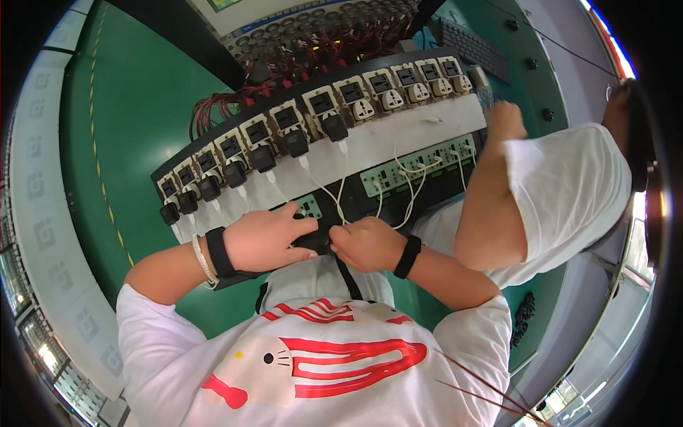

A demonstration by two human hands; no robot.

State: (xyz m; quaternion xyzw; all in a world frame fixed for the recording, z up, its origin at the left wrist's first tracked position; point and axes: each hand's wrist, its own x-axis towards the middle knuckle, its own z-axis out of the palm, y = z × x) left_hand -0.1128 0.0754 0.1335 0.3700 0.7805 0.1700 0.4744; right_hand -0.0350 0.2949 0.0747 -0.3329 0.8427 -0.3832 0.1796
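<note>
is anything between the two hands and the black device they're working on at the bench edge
Nothing visible does. The left hand and right hand both rest directly on the black device. White cables run down to it from above, and a co-worker's arm stays off to the right.

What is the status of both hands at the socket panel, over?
Left hand and right hand both gripping small black block. White cables trail over it. Co-worker's arm close right.

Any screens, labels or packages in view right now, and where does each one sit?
Screen: top edge, behind the wiring; only a green-lit corner shows.
Small displays: dark rectangles, one above each cream socket along the black test panel.
Keyboard: dark, top right on the green table.
No packages; any labels are too small to tell.
</note>
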